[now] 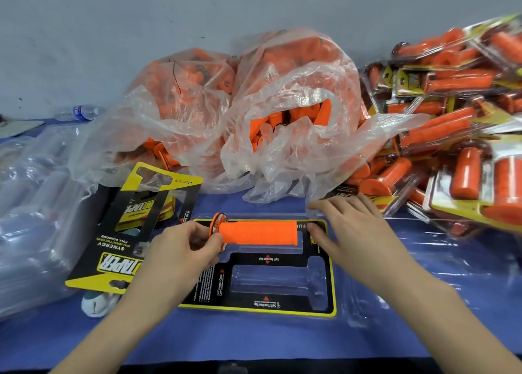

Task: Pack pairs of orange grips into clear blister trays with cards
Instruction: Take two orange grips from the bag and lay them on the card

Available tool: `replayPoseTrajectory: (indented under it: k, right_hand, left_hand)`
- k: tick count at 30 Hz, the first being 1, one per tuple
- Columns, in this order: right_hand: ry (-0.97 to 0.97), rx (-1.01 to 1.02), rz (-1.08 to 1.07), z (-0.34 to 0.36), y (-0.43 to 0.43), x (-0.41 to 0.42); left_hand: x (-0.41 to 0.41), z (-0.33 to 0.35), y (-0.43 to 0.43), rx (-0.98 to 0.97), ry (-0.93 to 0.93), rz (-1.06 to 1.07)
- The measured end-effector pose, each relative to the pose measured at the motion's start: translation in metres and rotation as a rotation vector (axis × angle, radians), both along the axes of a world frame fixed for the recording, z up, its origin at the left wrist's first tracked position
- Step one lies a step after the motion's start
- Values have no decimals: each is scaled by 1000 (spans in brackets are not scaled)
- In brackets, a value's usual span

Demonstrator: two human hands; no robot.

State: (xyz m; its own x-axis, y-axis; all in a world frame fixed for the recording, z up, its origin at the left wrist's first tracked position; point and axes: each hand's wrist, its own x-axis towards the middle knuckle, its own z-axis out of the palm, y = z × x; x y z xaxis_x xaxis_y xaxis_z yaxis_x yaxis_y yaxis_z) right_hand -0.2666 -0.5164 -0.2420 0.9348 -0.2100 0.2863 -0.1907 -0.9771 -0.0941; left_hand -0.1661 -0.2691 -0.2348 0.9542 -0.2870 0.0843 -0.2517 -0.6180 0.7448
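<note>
From the head camera, the middle of the frame holds my work. My left hand [180, 249] pinches the flanged end of an orange grip [258, 232], thumb and fingers curled round the flange. The grip lies crosswise, its flange to the left. It sits over the upper of two long pockets in a clear blister tray [367, 303], which rests flat on the blue table cover [254, 342]. A black and yellow card [324, 274] lies in the tray, framing both pockets.

My right hand [344, 226] is just right of the grip's plain end, fingers straight and spread, grasping nothing. Its palm faces down over the tray's upper right corner. The thumb tip is just beside the grip's end, and I cannot tell whether it touches.

At the left of the frame a stack of loose cards [121, 232] leans tilted, its yellow edges toward me. Further left, a heap of clear trays [28, 204] fills the edge of the frame. A water bottle [84, 111] lies on its side at upper left, by the wall.

Two crumpled plastic bags [282, 105] of orange grips sit behind the tray, at upper centre. A pile of packed blisters [452, 119] covers the right side of the frame.
</note>
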Motion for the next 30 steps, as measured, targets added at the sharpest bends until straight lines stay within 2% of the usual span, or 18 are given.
replayPoseTrajectory:
  k: [4, 9, 13, 18, 22, 27, 30]
  right_hand:
    - [31, -27, -5, -4, -1, 4]
    - [-28, -22, 11, -5, 1, 6]
    - [-4, -16, 22, -4, 2, 6]
    - [9, -1, 14, -4, 1, 7]
    - [11, 0, 7, -5, 1, 7]
    - [12, 0, -2, -4, 0, 7]
    - [1, 6, -3, -2, 0, 7]
  left_hand:
    - [-1, -7, -4, 12, 25, -28]
    - [2, -14, -9, 67, -26, -20]
    - [5, -19, -11, 94, -53, 5]
    - [11, -24, -12, 214, -137, 40]
    - [13, -27, -13, 305, -129, 7]
    - [13, -14, -11, 304, -132, -18]
    - [26, 11, 7, 270, -238, 59]
